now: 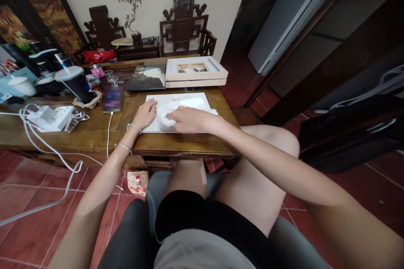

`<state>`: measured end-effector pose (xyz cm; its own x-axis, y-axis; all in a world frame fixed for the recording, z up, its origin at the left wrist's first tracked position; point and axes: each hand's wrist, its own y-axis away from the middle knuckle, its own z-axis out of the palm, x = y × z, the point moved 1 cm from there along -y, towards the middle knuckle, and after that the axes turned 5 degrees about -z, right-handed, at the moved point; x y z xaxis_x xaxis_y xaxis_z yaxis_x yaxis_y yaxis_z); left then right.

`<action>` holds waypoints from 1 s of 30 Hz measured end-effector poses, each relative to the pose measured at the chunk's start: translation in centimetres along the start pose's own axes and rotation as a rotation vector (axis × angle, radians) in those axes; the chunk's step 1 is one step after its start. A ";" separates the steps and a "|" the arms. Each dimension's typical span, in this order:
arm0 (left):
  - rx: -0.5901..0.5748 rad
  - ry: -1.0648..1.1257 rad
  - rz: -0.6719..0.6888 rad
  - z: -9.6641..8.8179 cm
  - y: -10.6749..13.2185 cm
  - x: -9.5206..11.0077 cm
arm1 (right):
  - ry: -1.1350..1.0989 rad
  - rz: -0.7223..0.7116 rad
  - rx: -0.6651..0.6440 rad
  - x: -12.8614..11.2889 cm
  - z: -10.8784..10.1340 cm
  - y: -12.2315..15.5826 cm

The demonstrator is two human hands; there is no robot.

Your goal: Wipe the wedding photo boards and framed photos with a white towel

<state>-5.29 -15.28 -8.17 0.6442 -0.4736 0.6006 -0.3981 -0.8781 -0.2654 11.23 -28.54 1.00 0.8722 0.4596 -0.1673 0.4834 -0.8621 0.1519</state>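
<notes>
A flat white board (150, 127) lies on the wooden table (186, 145) in front of me. My left hand (145, 113) rests on its left edge, palm down with the fingers stretched out, holding nothing. On the board lies a bunched white cloth (191, 103). My right hand (186, 119) presses down on the cloth from the right, fingers closed into its folds. Hand and cloth cover much of the board, so its middle is hidden.
Behind the board are a framed picture in a pale box (217, 67) and a dark picture panel (147, 77). Leftward stand a phone with a cable (112, 100), a dark lidded cup with a straw (75, 84), a power strip (58, 118) and loose white cables.
</notes>
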 end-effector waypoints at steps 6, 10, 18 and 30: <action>0.081 0.118 -0.048 -0.7 -0.5 -0.1 | 0.011 0.168 0.155 2.0 -0.1 -6.2; 0.199 0.353 -0.109 -0.9 -0.8 -0.4 | 0.025 0.129 0.223 -0.1 1.4 -7.5; 0.133 0.504 -0.207 -0.6 -1.1 -0.7 | 0.014 -0.305 0.064 -2.8 1.5 -0.5; 0.031 -0.064 0.107 -0.7 0.6 1.3 | -0.020 0.131 0.116 4.1 -2.5 -8.3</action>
<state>-5.15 -16.42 -6.98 0.6401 -0.5668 0.5187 -0.4467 -0.8238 -0.3490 10.94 -18.98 1.53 0.9250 0.3383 -0.1731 0.3528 -0.9338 0.0602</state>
